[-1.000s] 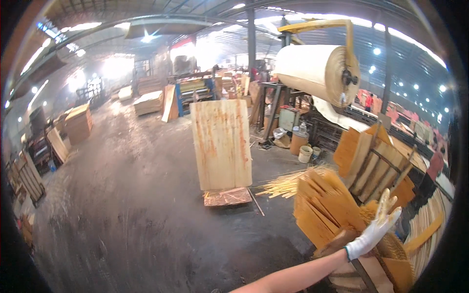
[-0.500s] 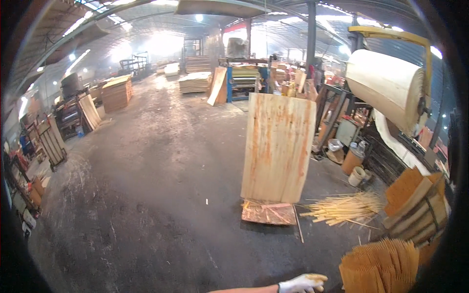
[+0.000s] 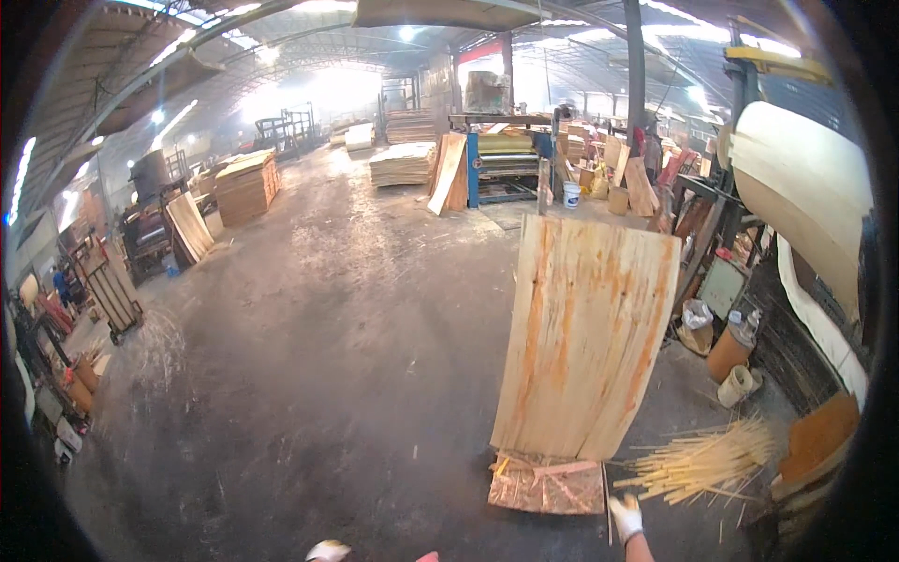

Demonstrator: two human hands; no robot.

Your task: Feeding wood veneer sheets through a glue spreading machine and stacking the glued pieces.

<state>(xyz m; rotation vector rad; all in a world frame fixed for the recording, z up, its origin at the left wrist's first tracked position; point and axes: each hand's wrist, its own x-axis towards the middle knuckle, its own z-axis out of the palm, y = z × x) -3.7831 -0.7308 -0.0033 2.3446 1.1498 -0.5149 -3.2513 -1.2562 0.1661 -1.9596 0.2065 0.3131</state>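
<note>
In front of me, right of centre, is a large pale wood veneer sheet (image 3: 590, 337) with orange-brown streaks. A reddish, splintered board (image 3: 548, 487) shows at its near edge. My right hand (image 3: 626, 515), in a white glove, is just off that board's right corner, with its fingers extended and nothing visible in them. A thin wooden strip (image 3: 609, 510) lies beside the fingertips. Only the top of my left hand (image 3: 328, 551), also gloved, shows at the lower edge; its fingers are cut off from view.
A heap of thin yellow wood strips (image 3: 702, 459) lies to the right. Beyond it are a whitish pail (image 3: 738, 386), an orange-brown canister (image 3: 732, 347) and a big pale roll (image 3: 801, 178). Brown sheets (image 3: 815, 445) stand at the right edge. A blue-framed machine (image 3: 506, 164) is farther back.
The view has turned left and down, so the veneer sheet appears larger and lower. My left hand has gone left to the lower edge. My right hand has come into view beside the board.
</note>
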